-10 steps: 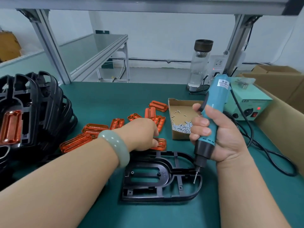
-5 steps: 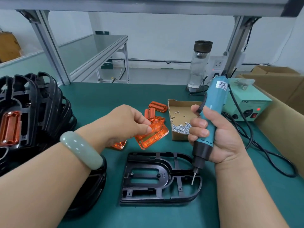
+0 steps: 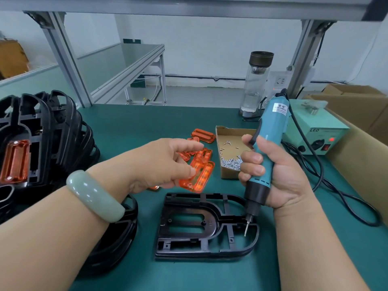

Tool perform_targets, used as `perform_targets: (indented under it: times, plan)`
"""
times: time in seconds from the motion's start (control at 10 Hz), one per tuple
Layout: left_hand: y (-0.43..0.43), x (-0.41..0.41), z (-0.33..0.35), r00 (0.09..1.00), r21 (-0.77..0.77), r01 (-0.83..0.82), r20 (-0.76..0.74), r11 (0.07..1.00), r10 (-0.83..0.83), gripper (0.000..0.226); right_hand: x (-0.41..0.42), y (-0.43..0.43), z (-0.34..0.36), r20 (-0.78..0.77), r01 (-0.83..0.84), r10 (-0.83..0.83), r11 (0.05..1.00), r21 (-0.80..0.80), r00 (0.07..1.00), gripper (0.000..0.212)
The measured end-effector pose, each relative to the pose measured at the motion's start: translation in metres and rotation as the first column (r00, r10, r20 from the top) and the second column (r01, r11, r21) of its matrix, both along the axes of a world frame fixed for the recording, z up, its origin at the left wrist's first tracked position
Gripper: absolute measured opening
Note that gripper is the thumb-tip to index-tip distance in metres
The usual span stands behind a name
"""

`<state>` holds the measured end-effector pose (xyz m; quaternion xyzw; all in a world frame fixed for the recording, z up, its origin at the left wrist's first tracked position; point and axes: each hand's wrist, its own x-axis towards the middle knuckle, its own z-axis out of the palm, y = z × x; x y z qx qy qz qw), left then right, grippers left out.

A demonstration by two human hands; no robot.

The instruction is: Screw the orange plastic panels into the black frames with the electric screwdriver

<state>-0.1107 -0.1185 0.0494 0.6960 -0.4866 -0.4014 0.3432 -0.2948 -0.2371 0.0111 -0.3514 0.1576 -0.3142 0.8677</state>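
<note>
Left hand [image 3: 165,162] at frame centre pinches orange panel [image 3: 199,175] between thumb and fingertips, above bench. Right hand [image 3: 273,177] centre right, fingers wrapped round electric screwdriver [image 3: 266,148], bit pointing down over right end of black frame [image 3: 205,225], flat at lower centre. Spare panels [image 3: 203,135], screw box [image 3: 228,143] behind.

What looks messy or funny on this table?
Nothing looks broken or spilled. The screws lie loose but stay inside their cardboard box. The spare orange panels lie scattered at different angles on the table, and the black frames on the left lean in a fanned pile.
</note>
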Motion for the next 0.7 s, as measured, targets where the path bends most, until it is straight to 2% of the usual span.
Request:
perform_targets:
  times: [0.2,0.4,0.5,0.6,0.7]
  plan:
    - [0.002,-0.003,-0.007,0.997,0.007,-0.055,-0.045,0.998,0.055,0.022,0.0,0.001,0.0,0.008,-0.009,0.008,1.0,0.006,1.0,0.017]
    - [-0.004,-0.004,-0.027,0.952,-0.071,-0.241,0.177,0.968,0.25,0.021,0.002,0.001,-0.001,-0.001,-0.014,0.014,1.0,0.005,1.0,0.018]
    - [-0.002,-0.002,-0.029,0.923,-0.039,-0.266,0.276,0.963,0.266,0.019,0.002,0.001,-0.001,-0.003,-0.015,0.015,1.0,0.009,1.0,0.018]
    - [0.003,0.001,-0.024,0.745,0.021,-0.149,0.66,0.989,0.098,0.009,0.001,0.0,-0.002,-0.002,-0.016,0.016,1.0,0.009,1.0,0.018]
    - [0.006,0.003,-0.02,0.614,0.021,0.034,0.788,0.999,-0.038,0.011,0.002,0.0,-0.002,-0.001,-0.023,0.023,1.0,0.006,1.0,0.018]
